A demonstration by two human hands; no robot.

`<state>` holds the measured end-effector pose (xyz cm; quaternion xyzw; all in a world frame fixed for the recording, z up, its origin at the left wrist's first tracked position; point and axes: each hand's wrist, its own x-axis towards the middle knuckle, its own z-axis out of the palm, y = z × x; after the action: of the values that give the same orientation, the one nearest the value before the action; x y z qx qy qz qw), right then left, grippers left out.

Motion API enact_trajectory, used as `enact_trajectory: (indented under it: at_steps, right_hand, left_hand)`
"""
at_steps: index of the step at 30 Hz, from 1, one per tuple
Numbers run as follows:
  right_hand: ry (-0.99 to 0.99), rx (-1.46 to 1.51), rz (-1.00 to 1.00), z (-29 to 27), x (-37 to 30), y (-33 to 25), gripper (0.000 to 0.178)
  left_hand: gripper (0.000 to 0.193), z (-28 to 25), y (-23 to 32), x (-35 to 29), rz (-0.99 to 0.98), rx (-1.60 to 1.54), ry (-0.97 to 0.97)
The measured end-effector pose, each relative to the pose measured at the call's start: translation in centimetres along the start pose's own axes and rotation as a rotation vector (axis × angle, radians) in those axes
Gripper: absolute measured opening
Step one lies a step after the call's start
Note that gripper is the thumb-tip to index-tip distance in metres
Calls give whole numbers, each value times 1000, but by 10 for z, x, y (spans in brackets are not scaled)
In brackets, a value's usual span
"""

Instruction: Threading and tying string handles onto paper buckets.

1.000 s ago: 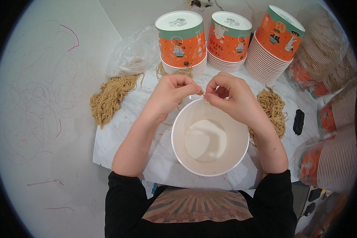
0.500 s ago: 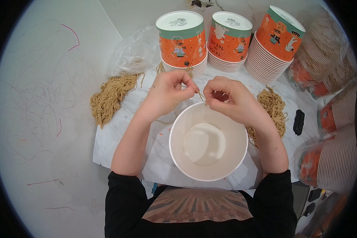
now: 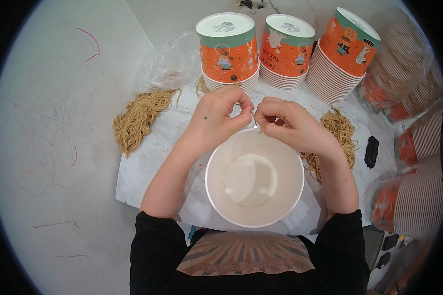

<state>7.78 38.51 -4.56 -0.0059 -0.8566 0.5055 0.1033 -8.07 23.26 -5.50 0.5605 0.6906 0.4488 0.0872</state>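
Note:
A large white paper bucket (image 3: 213, 183) stands mouth up in front of me, its inside bare. Above its far rim my two hands meet. My left hand (image 3: 221, 112) is closed in a pinch on a tan cord (image 3: 254, 118); the fingertips lie right beside those of my right hand (image 3: 288, 123), which pinches the same cord. Only a short stretch of it shows between the fingers. Whether the cord passes through the bucket's rim cannot be made out. One heap of tan cords (image 3: 138, 120) lies left of my left hand, another heap (image 3: 338, 135) behind my right forearm.
Orange and green printed buckets stand upside down in a left stack (image 3: 229, 54), a middle stack (image 3: 285, 49) and a right stack (image 3: 342, 49) along the far edge. A clear plastic bag (image 3: 170, 64) lies beside them. Bagged buckets (image 3: 418, 201) line the right side, near a small black object (image 3: 371, 152).
My left hand has shifted right, closer to my right hand, and the cord between them shows shorter. The white bucket has moved slightly left.

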Motion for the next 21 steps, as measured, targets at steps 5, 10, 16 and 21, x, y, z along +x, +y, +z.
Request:
enact_trajectory:
  at_steps: [5, 10, 16, 21]
  right_hand:
    - [40, -111, -56, -2, -11, -18, 11]
    - [-303, 559, -236, -26, -62, -75, 11]
    - [-621, 1140, -635, 6, -82, -114, 15]
    - [-289, 1305, -477, 24, -95, -131, 15]
  left_hand:
    - [6, -8, -7, -1, -105, -124, -100]
    - [5, -22, -7, 1, -184, -151, -150]
    - [9, -21, -11, 3, -233, -176, -158]
    - [11, -25, -8, 1, -264, -164, -155]
